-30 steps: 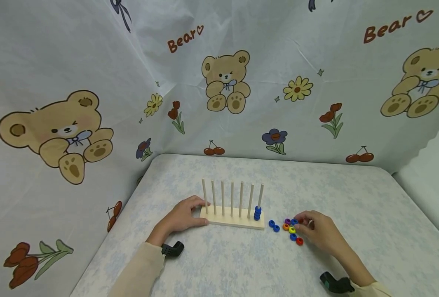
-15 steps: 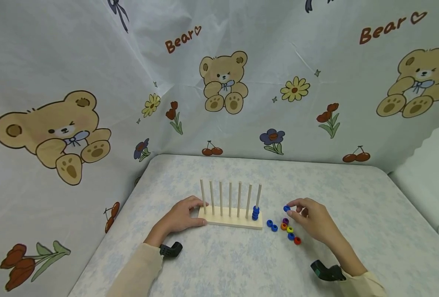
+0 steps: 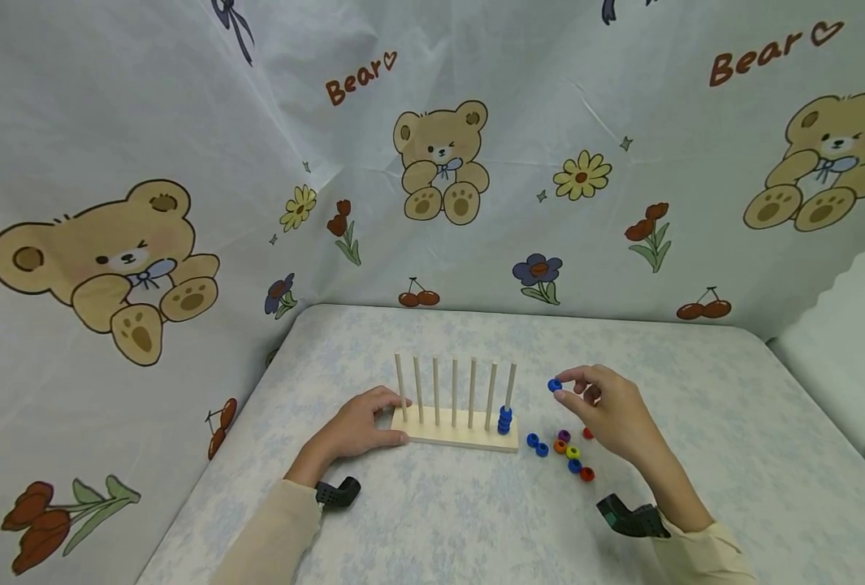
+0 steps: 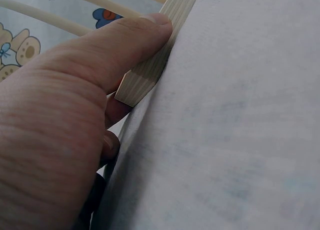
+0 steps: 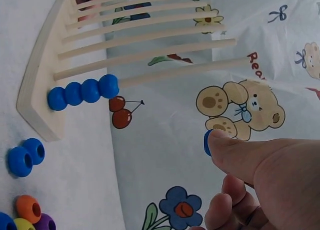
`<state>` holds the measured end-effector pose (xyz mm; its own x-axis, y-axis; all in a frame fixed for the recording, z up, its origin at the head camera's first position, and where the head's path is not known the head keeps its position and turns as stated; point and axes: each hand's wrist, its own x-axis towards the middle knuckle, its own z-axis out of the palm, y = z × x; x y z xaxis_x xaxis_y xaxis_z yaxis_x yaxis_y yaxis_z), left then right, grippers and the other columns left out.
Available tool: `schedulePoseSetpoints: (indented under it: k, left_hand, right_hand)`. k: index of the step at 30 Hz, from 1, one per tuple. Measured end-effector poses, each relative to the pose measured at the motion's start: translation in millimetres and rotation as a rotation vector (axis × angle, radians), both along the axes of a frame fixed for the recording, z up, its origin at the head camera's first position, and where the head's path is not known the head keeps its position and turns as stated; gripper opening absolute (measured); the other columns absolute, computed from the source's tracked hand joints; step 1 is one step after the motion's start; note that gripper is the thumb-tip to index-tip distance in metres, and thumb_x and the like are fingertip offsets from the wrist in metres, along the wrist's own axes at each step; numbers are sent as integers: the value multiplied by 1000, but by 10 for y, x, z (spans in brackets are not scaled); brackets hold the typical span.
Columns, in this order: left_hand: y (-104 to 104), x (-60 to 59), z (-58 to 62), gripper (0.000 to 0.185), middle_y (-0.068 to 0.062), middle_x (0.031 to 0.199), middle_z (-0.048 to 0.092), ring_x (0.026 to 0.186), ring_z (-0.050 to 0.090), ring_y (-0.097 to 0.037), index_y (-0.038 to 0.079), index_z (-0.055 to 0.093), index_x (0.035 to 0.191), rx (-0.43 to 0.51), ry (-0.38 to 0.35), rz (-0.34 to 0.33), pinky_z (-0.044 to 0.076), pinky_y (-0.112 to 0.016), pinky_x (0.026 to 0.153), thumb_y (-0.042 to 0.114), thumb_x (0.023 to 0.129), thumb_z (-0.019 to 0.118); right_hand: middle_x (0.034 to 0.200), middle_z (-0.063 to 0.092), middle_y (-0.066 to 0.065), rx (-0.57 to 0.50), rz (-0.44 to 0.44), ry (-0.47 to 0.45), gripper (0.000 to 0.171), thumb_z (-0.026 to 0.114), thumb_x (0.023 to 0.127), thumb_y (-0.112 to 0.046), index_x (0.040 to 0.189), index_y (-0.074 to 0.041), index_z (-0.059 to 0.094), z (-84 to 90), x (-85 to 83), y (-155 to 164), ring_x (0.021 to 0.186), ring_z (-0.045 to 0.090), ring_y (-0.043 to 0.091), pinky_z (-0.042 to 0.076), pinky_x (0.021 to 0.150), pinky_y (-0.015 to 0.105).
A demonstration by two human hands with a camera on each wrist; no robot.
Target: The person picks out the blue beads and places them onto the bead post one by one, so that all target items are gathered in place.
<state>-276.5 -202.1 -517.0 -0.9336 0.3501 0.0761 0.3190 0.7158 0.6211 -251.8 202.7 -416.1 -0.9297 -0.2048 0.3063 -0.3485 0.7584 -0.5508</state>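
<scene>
Meanwhile the right hand [image 3: 611, 410] pinches a blue bead [image 3: 554, 385] while the left hand [image 3: 359, 426] grips the peg rack [image 3: 456, 437].

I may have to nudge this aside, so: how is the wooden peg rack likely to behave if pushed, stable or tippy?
Probably light: the wooden peg rack is a thin pale board with slim dowels. It likely slides on the tablecloth rather than tipping, since the base lies flat; the left hand grips its end. A push high on the pegs might tilt it.
</scene>
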Motion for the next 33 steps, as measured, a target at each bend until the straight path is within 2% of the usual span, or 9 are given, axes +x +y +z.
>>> schedulePoseSetpoints:
  k: [9, 22, 33]
  left_hand:
    - [4, 5, 1, 56, 27, 113, 52, 94, 50, -6, 45, 58, 113, -4, 22, -2, 40, -31, 80, 73, 65, 66]
    - [25, 13, 4, 55, 28, 112, 51, 87, 48, -9, 47, 57, 112, -8, 6, 6, 39, -31, 75, 75, 65, 65]
    - [5, 13, 7, 56, 27, 111, 51, 82, 47, -10, 47, 57, 114, -11, 9, 7, 38, -31, 73, 74, 65, 65]
  right_hand:
    - [82, 52, 1, -33, 4, 19, 26, 65, 88, -35, 107, -18, 67, 138, -4, -61, 69, 50, 16, 40, 48, 23]
    - [83, 54, 2, -114, -22, 58, 31, 65, 88, -39, 108, -17, 67, 224, -72, -119, 74, 54, 17, 43, 52, 23]
    - [84, 57, 1, -164, -11, 78, 30, 64, 88, -40, 107, -18, 67, 315, -92, -214, 75, 57, 17, 44, 53, 24]
